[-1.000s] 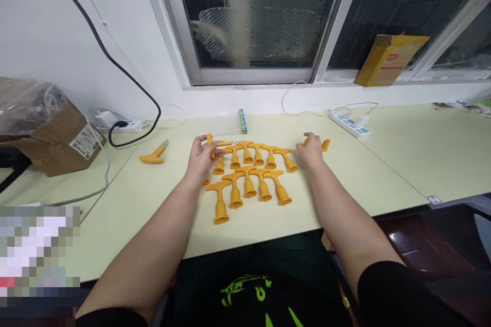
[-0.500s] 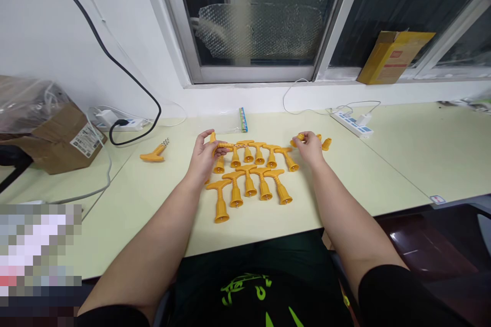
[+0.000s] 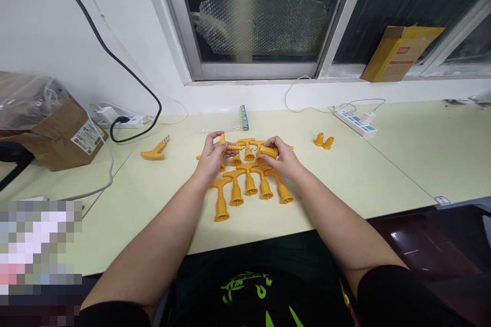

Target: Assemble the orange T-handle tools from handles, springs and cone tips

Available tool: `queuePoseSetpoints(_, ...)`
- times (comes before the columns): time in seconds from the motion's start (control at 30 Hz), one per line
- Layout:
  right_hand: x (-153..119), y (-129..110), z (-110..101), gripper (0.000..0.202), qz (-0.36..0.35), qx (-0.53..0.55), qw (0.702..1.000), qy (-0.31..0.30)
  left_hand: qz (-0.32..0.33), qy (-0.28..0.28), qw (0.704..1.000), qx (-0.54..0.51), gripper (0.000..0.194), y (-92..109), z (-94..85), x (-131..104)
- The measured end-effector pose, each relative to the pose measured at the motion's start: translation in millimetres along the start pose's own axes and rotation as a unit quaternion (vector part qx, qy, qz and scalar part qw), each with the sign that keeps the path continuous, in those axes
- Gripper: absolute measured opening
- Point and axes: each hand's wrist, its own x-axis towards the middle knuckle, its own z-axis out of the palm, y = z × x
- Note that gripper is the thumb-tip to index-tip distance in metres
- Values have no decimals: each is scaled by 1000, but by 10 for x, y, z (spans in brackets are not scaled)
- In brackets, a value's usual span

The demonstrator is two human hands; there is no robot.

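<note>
My left hand (image 3: 213, 155) grips the T-shaped handle of a yellow corkscrew (image 3: 235, 147), its metal spiral pointing right. Facing the spiral's tip, a yellow bell-shaped sleeve (image 3: 268, 152) is held in my right hand (image 3: 283, 157). Below and behind both hands lie several assembled corkscrews (image 3: 250, 182) in two rows, each with a sleeve over its screw; my hands hide part of the back row. Two loose sleeves (image 3: 324, 141) stand to the right. Off to the left rests another corkscrew (image 3: 154, 153) with its spiral bare.
A clear plastic bag (image 3: 222, 120) with a colourful header lies near the wall. Power strips (image 3: 355, 121) with cables sit at the back right and back left. An opened cardboard box (image 3: 63, 135) stands at left, and a yellow carton (image 3: 401, 55) leans on the window.
My right hand has picked up a sleeve from the group at right and brought it left to the corkscrew's tip. My left hand has shifted slightly right with the corkscrew.
</note>
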Motion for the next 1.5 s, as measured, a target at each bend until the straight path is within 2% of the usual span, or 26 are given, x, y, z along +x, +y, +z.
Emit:
queuePoseSetpoints(0.2,-7,-61,88,26,-23,7,1000,-3,-18,-64,998,11,48,-40,121,-93)
queuePoseSetpoints(0.3,-6,-90,128,20,-62,6,998,16,-45,-72,996,1,44,-38,194,-158)
queuePoseSetpoints(0.37,-11,-102,136,21,-69,23,997,22,-43,-71,997,1,49,-33,217,-189)
queuePoseSetpoints(0.5,-29,-137,119,30,-2,93,996,-12,18,-102,993,62,66,-11,207,-229)
queuePoseSetpoints(0.63,-29,-171,82,34,88,156,981,-68,75,-138,979,131,57,46,192,-282)
queuePoseSetpoints(0.77,-14,-181,40,40,169,205,948,-175,116,-148,965,183,48,91,193,-333)
queuePoseSetpoints(0.9,-3,-228,-15,47,244,242,907,-243,156,-147,958,190,48,70,168,-324)
queuePoseSetpoints(1.07,11,-277,-77,51,353,302,822,-331,208,-201,934,211,34,56,142,-318)
queuePoseSetpoints(1.1,9,-279,-78,50,359,310,813,-338,221,-209,928,214,32,64,149,-326)
queuePoseSetpoints(1.17,-6,-281,-65,45,338,324,828,-308,234,-195,926,222,31,84,173,-342)
queuePoseSetpoints(1.23,-27,-282,-37,39,276,333,870,-239,220,-149,938,223,33,102,201,-345)
queuePoseSetpoints(1.37,-55,-257,26,42,128,297,939,-114,113,-54,977,174,40,119,235,-301)
queuePoseSetpoints(1.5,-55,-210,69,37,52,218,974,-44,3,-50,993,102,48,108,238,-243)
